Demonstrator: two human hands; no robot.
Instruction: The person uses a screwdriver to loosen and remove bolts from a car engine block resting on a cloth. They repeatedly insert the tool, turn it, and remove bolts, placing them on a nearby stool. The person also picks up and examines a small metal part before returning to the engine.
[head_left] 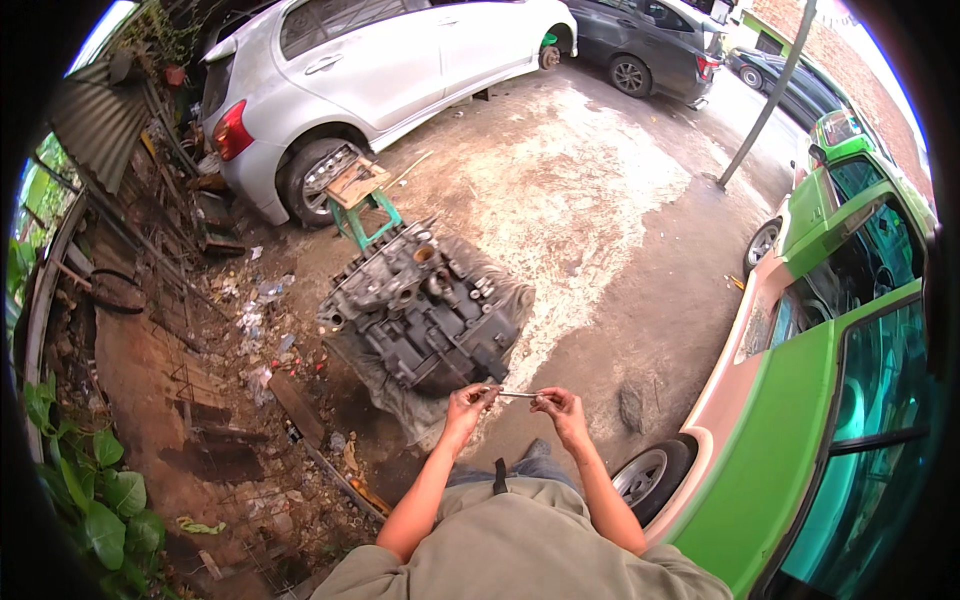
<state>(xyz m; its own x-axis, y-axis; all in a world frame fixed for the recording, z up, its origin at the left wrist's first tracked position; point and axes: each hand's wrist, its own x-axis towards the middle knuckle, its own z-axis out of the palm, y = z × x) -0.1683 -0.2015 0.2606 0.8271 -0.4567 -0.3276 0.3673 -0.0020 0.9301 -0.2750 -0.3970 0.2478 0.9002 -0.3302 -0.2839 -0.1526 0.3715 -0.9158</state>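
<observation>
My left hand (470,405) and my right hand (560,410) are raised in front of my body, each with fingers closed on one end of a thin metal rod (518,394), held level. Just beyond them a dark, greasy engine block (420,320) lies on a crumpled grey sheet (510,290) on the ground. A green stool (373,225) behind it carries a board (355,185) and a metal engine part (328,165).
A silver car (390,60) stands beyond the stool. A grey car (640,50) and a metal pole (760,120) are farther back. A green-and-pink vehicle (760,450) runs along my right. Debris (270,300), corrugated metal (95,115) and leafy plants (105,500) line my left.
</observation>
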